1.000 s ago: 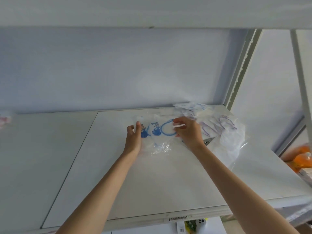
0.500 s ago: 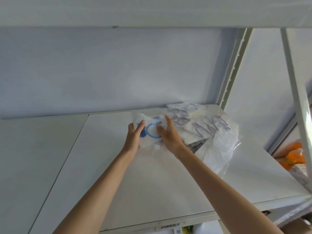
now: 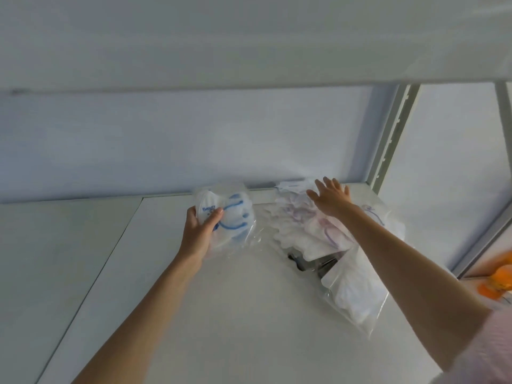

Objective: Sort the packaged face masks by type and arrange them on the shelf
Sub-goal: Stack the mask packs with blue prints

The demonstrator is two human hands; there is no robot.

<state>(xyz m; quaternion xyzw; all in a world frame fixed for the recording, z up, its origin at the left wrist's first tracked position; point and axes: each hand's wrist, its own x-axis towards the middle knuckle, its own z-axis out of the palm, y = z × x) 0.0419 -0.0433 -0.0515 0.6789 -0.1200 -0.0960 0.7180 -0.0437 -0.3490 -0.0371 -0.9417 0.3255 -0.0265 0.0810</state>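
White shelf [image 3: 249, 314]: left hand [image 3: 200, 231] grips blue-strapped packaged mask [image 3: 232, 214], thumb curled on it, at shelf rear. Right hand [image 3: 331, 199], fingers spread, over purple-strapped mask pile [image 3: 310, 231].

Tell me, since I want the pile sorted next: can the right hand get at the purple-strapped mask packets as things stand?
Probably yes: the right hand is open, fingers spread, over the purple-strapped mask packets, nothing between. The left hand holds the blue-strapped packet aside.
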